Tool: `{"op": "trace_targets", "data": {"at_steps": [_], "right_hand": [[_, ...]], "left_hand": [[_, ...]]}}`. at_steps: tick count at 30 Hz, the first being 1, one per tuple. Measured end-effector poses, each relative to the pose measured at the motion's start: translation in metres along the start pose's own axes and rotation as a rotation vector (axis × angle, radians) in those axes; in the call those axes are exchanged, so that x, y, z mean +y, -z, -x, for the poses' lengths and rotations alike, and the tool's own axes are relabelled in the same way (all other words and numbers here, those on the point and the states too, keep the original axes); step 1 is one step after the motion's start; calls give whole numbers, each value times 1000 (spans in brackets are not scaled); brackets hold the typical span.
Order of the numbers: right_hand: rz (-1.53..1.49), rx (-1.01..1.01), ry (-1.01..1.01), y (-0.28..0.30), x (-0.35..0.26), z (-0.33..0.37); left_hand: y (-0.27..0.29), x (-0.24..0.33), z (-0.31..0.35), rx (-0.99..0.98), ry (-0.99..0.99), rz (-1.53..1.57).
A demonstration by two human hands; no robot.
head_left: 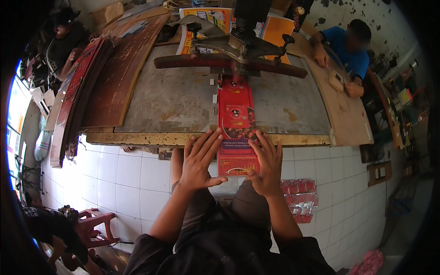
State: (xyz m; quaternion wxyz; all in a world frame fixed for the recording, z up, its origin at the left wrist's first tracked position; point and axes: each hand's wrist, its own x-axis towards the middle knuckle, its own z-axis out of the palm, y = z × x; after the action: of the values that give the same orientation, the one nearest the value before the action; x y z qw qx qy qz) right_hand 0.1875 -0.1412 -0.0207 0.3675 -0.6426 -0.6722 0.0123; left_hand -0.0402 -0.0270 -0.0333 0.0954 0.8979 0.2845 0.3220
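A long red printed sheet [237, 103], or a strip of packaging card, runs from beneath a dark metal press head [240, 52] toward me and past the table's front edge. At its left border my left hand [200, 158] rests with fingers stretched and close together, thumb out beside the sheet. My right hand [269, 165] lies along the right border, fingers extended, its thumb over the sheet's near end. Both hands touch or nearly touch the sheet without gripping it. Small white blocks [214, 98] sit on the metal table plate [169, 96] left of the sheet.
Brown boards [107, 87] are stacked at the left, with a bundle of red strips [75, 87] beside them. A co-worker in blue [346, 50] sits at the far right, another person [66, 41] at the far left. Red packs [300, 199] lie on the tiled floor near a red stool [96, 227].
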Motion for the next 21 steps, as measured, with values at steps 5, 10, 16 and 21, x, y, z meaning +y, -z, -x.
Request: {"op": "trace_targets", "data": {"at_steps": [5, 10, 16, 21], "right_hand": [[-18, 11, 0, -2, 1, 1], [-25, 11, -5, -2, 0, 0], [-27, 20, 0, -3, 2, 0], [-34, 21, 1, -5, 3, 1]], "left_hand": [[0, 0, 0, -1, -1, 13], [1, 0, 0, -8, 0, 11], [0, 0, 0, -9, 0, 12], [-1, -2, 1, -11, -1, 6]]}}
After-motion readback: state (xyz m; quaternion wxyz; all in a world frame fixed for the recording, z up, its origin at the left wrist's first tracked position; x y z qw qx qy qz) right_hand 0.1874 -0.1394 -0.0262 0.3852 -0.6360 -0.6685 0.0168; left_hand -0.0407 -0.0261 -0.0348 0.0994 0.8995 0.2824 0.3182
